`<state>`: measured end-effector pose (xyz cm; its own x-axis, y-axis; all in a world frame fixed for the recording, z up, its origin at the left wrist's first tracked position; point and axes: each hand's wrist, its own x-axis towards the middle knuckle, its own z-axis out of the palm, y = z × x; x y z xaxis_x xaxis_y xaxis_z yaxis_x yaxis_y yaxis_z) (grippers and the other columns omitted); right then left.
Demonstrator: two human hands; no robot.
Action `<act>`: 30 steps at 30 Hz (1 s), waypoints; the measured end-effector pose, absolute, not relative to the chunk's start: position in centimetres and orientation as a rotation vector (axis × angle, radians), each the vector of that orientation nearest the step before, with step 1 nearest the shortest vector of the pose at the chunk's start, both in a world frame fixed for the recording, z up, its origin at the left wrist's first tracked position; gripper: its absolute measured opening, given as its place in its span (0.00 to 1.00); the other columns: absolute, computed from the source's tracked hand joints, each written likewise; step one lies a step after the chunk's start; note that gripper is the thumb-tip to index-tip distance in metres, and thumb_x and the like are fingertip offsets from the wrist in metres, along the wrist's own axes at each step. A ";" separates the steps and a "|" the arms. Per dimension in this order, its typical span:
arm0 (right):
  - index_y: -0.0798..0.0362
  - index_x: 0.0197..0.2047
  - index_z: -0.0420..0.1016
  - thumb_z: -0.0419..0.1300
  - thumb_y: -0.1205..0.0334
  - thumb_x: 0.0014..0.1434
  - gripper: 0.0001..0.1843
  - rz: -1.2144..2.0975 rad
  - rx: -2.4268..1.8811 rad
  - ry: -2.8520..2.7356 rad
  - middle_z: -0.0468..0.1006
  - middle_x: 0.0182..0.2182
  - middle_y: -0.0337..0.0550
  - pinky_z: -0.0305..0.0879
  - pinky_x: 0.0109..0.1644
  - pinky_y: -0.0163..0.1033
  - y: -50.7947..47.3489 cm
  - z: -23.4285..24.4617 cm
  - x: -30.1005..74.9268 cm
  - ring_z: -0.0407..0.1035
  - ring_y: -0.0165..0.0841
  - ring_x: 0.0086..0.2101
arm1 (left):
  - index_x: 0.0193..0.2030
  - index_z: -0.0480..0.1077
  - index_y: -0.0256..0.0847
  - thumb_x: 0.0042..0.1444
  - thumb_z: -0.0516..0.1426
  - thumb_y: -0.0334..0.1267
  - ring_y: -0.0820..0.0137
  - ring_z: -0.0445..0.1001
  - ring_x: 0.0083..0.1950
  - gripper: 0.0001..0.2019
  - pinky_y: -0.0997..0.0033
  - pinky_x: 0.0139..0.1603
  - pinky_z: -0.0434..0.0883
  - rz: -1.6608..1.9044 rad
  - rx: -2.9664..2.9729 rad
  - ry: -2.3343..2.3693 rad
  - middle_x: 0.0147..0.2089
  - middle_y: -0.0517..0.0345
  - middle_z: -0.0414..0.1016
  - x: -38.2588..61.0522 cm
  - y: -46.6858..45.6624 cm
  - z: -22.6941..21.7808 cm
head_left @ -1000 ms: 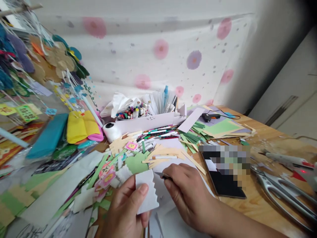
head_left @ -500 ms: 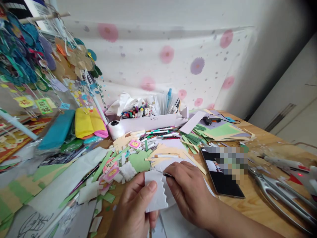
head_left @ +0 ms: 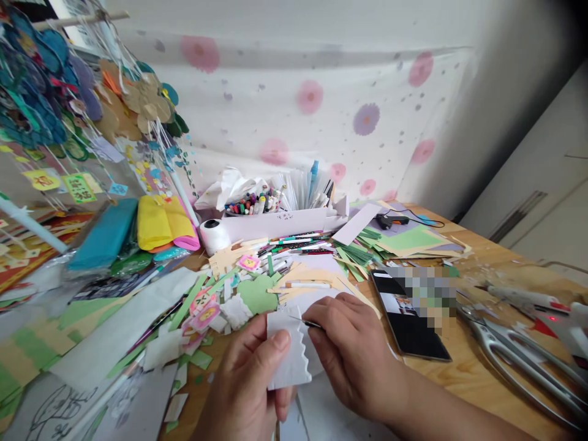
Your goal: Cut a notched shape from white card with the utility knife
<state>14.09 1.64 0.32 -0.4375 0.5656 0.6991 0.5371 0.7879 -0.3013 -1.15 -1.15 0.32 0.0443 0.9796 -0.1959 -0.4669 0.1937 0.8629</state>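
Between the thumb and fingers of my left hand is a small white piece of paper, held upright with its scalloped right edge showing. My right hand is closed round a thin dark tool with a fine pointed metal tip; its exact kind is unclear. The tip reaches over the upper part of the paper, near the top of the wavy edge. I cannot tell whether it touches the paper. Under both hands lie white sheets.
A phone and large metal scissors lie at the right. Paper scraps, a green paper cutout and pens cover the middle. Behind stand a thread spool and a marker box. A glue gun lies at the back right.
More of the dark tool shows beyond my right fingers. Both hands stay almost in place, with the paper still in the left. The whole view has shifted slightly.
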 end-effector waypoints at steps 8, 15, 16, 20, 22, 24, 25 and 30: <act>0.54 0.41 0.65 0.49 0.70 0.62 0.06 -0.025 -0.830 -2.153 0.73 0.26 0.42 0.53 0.30 0.39 1.8 0.3 14.1 0.62 0.34 0.24 | 0.25 0.72 0.40 0.47 0.64 0.42 0.81 0.53 0.14 0.09 0.80 0.16 0.52 1.249 0.689 0.898 0.13 0.69 0.62 -1.1 -1.0 0.9; 0.53 0.39 0.62 0.48 0.72 0.61 0.07 -0.073 -0.830 -2.157 0.72 0.26 0.40 0.51 0.29 0.39 1.6 0.0 13.4 0.61 0.33 0.23 | 0.18 0.65 0.41 0.46 0.64 0.43 0.83 0.45 0.11 0.15 0.81 0.13 0.47 1.259 0.567 0.926 0.07 0.73 0.52 -0.9 -1.2 0.6; 0.53 0.40 0.62 0.48 0.72 0.60 0.07 -0.079 -0.830 -2.149 0.72 0.26 0.40 0.51 0.29 0.39 1.5 -0.1 13.4 0.60 0.33 0.23 | 0.18 0.65 0.41 0.46 0.64 0.43 0.83 0.45 0.10 0.15 0.81 0.13 0.47 1.255 0.558 0.927 0.07 0.73 0.52 -0.9 -1.3 0.6; 0.52 0.41 0.61 0.47 0.72 0.59 0.08 -0.069 -0.809 -2.135 0.72 0.27 0.41 0.51 0.29 0.39 1.4 -0.4 13.2 0.60 0.34 0.24 | 0.18 0.64 0.42 0.47 0.62 0.44 0.83 0.45 0.10 0.15 0.82 0.11 0.45 1.173 0.563 0.920 0.08 0.72 0.51 -1.0 -1.5 0.3; 0.52 0.41 0.61 0.47 0.72 0.59 0.08 -0.070 -0.795 -2.142 0.72 0.27 0.42 0.51 0.29 0.40 1.4 -0.6 13.2 0.61 0.35 0.24 | 0.17 0.62 0.41 0.49 0.60 0.46 0.83 0.43 0.10 0.17 0.82 0.11 0.45 1.104 0.575 0.907 0.08 0.72 0.49 -1.1 -1.6 0.3; 0.52 0.41 0.61 0.47 0.72 0.59 0.08 -0.085 -0.784 -2.147 0.72 0.27 0.42 0.51 0.29 0.40 1.4 -0.7 13.2 0.62 0.35 0.24 | 0.16 0.61 0.41 0.49 0.59 0.47 0.83 0.43 0.10 0.18 0.81 0.11 0.45 1.086 0.596 0.938 0.08 0.72 0.50 -1.1 -1.8 0.4; 0.52 0.41 0.61 0.47 0.72 0.59 0.08 -0.096 -0.785 -2.147 0.72 0.27 0.42 0.51 0.29 0.40 1.4 -0.7 13.3 0.62 0.35 0.24 | 0.17 0.62 0.41 0.48 0.60 0.47 0.84 0.44 0.10 0.17 0.82 0.11 0.45 1.106 0.621 0.985 0.08 0.72 0.51 -1.1 -1.8 0.6; 0.52 0.40 0.61 0.47 0.72 0.59 0.08 -0.152 -0.825 -2.163 0.71 0.26 0.40 0.49 0.28 0.39 1.4 -0.7 13.4 0.59 0.34 0.23 | 0.27 0.69 0.41 0.42 0.64 0.46 0.82 0.52 0.12 0.12 0.84 0.13 0.47 1.234 0.721 1.283 0.12 0.70 0.61 -0.6 -2.2 2.1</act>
<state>13.42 1.36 -0.69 -0.4682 0.5093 0.7221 0.6054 0.7802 -0.1577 -0.56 -2.17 2.15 -0.1534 0.9404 -0.3035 -0.2672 0.2562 0.9290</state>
